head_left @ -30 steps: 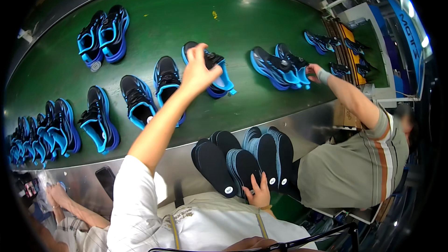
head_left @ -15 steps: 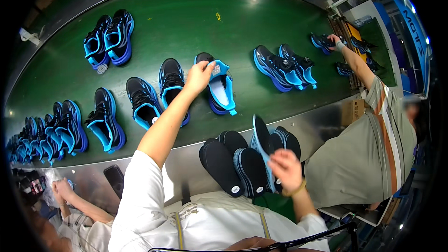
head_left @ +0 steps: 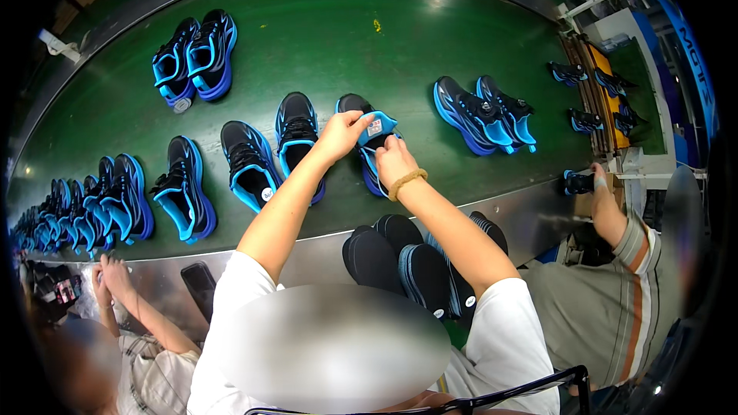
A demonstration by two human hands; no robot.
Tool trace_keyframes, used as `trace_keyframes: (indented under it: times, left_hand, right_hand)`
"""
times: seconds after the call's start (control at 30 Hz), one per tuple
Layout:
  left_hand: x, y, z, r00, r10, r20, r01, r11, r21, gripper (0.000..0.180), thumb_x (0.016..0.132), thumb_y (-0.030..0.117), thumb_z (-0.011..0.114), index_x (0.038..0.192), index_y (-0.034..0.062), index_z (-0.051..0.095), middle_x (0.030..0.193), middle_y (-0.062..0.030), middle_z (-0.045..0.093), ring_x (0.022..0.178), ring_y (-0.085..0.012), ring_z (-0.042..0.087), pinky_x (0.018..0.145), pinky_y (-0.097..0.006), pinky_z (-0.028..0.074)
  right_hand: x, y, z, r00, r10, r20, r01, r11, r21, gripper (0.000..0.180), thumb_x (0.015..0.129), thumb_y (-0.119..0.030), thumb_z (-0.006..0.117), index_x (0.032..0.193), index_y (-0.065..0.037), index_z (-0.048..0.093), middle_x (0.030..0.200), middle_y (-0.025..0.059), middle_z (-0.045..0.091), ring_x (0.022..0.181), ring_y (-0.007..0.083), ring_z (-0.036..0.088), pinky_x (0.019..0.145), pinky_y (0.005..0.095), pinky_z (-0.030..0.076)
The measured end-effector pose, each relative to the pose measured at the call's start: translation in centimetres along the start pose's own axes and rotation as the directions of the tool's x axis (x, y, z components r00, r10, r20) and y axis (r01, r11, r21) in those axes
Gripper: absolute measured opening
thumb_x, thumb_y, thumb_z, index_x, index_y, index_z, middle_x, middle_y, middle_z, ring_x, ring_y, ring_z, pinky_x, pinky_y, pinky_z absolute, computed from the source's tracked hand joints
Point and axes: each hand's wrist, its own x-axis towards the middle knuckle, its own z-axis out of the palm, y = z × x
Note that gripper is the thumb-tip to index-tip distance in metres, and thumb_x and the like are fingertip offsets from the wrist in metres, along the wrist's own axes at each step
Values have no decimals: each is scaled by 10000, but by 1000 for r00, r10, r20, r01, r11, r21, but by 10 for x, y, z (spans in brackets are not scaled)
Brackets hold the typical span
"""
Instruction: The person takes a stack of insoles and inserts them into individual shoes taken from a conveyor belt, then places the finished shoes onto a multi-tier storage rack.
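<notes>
A black and blue sneaker [head_left: 367, 163] lies on the green conveyor belt [head_left: 330, 38] in front of me. My left hand [head_left: 344, 132] pinches its blue tongue [head_left: 378, 127] and pulls it up. My right hand [head_left: 392, 161], with a tan band at the wrist, reaches into the shoe's opening just below the tongue. Its partner sneaker [head_left: 297, 138] sits right beside it on the left. A stack of dark insoles [head_left: 400, 257] rests at the belt's near metal edge, under my right forearm.
More sneaker pairs sit along the belt: far left [head_left: 192, 58], left [head_left: 184, 188], right [head_left: 484, 111]. A row crowds the left end [head_left: 69, 211]. A person in a striped shirt [head_left: 615, 300] works at my right, another person's hand [head_left: 111, 277] at lower left.
My right hand left the insoles at the belt's edge and came up to the sneaker. The belt carried the shoes slightly right while my left hand kept hold of the tongue.
</notes>
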Motion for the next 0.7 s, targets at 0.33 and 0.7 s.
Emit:
trace_keyframes:
  times: [0.33, 0.7]
  left_hand:
    - [-11, 5, 7, 980, 153, -130, -113, 955, 274, 366, 820, 333, 472, 738, -22, 509, 612, -119, 521, 564, -200, 460, 549, -315, 376]
    - [-6, -8, 10, 996, 67, -64, -51, 973, 223, 324, 826, 295, 470, 720, -11, 467, 541, -126, 415, 506, -158, 394, 493, -306, 346]
  right_hand:
    - [1, -6, -40, 900, 146, 412, -131, 989, -65, 229, 708, -201, 526, 795, -9, 615, 916, 196, 548, 826, 326, 559, 736, 386, 455]
    - [20, 6, 21, 983, -27, 180, 80, 953, -293, 191, 773, -118, 405, 843, -15, 549, 902, 143, 522, 836, 264, 522, 703, 338, 449]
